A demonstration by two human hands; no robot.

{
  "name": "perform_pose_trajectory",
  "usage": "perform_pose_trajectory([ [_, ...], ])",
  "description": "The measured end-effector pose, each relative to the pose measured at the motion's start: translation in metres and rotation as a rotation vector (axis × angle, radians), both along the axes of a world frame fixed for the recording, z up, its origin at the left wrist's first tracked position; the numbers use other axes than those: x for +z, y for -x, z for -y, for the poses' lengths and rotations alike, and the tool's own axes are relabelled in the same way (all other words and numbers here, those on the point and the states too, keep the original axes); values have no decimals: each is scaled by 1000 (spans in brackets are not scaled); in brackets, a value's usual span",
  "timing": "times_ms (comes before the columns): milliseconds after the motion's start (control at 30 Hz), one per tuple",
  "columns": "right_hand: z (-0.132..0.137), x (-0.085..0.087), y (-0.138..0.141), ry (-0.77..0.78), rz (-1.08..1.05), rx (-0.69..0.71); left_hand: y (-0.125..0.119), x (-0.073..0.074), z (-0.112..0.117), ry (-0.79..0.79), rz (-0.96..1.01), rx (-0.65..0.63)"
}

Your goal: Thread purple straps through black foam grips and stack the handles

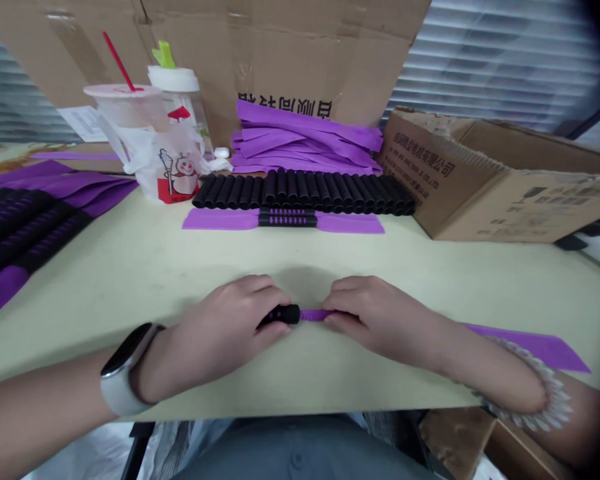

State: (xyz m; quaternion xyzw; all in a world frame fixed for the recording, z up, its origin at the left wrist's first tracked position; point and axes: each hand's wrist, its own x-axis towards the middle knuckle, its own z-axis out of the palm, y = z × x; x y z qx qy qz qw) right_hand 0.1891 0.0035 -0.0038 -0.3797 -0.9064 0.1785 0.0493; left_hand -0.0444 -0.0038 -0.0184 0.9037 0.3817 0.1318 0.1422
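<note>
Head view: from where I stood, the person sat at a pale table (105,300), looking down at their own two hands, with slatted blinds (500,60) beyond.

Beyond the fingers: a large cardboard sheet (290,47) leaned upright at the back of the table, and an open cardboard box (500,180) lay on its side, up and to the right of the fingers.

Far left of the fingers: a plastic cup with a red straw (125,107), a white-lidded bottle (180,87) and a white plastic bag printed with a cartoon pig (173,167) stood together.

Straight ahead of the fingers: a stack of purple strips (305,140) lay behind a tight row of black ribbed sleeves (303,193). Nearer the fingers, one finished-looking piece, a purple strip through a black sleeve (286,217), lay flat.

Left of the fingers: more purple-and-black pieces (25,220) overlapped in a pile at the table's edge.

Right of the fingers: a purple band (535,347) ran out past the right forearm; I could not tell whether it was the held strip's far end.

Hands: the left hand (220,333) wore a white wristband watch (125,370), and the right hand (380,320) a white petal-like bracelet (525,387). Both rested just above the table, close together.

Fingers: the left ones were clenched around a black ribbed sleeve (280,315), and the right ones were pinched on a purple strip (315,315).

Held piece: the strip met the sleeve's end, directly between the two hands.
</note>
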Motion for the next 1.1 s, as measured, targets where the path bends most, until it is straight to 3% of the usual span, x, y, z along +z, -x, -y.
perform_pose_trajectory([
  [233,1,0,0,-73,42,34,0,1,-6,-16,18,-83],
  [600,1,-6,13,-212,74,136,-8,3,-3,-47,-43,-46],
  [900,-2,-8,6,-158,-50,77,1,-1,1,-46,-38,18],
  [1100,-3,-3,-5,-67,-95,23,7,-7,1,54,82,92],
])
